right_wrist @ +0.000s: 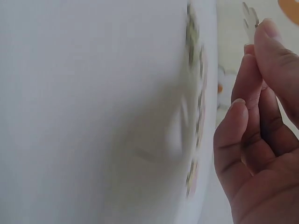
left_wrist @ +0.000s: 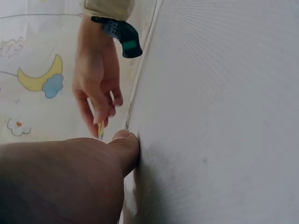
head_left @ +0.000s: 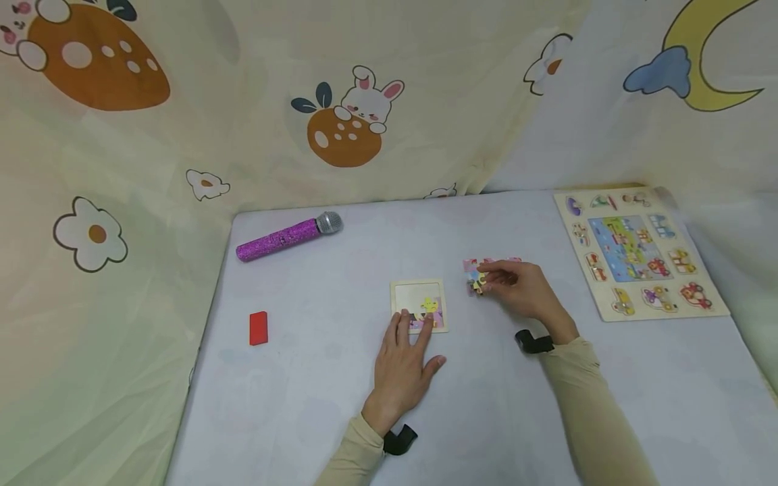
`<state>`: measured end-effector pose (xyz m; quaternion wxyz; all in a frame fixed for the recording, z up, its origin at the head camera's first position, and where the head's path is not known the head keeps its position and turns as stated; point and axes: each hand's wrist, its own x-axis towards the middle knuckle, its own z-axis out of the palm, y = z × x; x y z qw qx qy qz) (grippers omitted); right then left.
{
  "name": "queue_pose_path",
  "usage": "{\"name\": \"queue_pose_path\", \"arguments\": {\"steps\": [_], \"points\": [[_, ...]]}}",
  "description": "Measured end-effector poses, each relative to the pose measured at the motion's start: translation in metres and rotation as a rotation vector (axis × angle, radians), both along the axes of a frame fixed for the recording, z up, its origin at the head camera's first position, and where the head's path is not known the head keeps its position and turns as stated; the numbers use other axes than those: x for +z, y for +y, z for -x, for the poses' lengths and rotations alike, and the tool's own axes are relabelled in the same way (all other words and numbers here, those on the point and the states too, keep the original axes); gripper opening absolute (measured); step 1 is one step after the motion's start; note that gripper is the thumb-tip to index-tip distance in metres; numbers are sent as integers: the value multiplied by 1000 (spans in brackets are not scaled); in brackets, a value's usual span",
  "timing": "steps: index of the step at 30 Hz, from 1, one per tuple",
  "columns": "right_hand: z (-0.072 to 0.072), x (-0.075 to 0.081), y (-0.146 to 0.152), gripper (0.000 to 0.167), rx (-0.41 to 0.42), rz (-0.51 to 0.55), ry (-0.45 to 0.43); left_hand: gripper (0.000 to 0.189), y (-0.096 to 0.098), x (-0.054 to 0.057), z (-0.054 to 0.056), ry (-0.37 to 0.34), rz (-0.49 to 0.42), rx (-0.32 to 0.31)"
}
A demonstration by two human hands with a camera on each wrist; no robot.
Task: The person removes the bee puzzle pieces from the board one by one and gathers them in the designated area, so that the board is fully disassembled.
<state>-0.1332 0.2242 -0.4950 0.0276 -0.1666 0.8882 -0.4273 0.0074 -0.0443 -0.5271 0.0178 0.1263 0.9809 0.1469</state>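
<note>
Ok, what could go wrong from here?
The right hand pinches one jigsaw piece, which might slip. Loose jigsaw pieces lie close to that hand and could get nudged. The left hand reaches over the lower edge of the puzzle frame and may shift the laid pieces there.

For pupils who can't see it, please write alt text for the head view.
A person's right hand pinches a puzzle piece while the left hand rests on a small, partly filled puzzle frame. A purple microphone, red block and picture board lie nearby.
</note>
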Motion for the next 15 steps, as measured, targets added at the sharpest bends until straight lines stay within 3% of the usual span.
{"name": "queue_pose_path", "arguments": {"steps": [7,15], "points": [[-3,-2,32,30,-49,-35,-15,77,0,-1,-1,10,3,-1],[-2,-5,45,28,-32,-88,-46,77,0,-2,-1,18,5,0]]}}
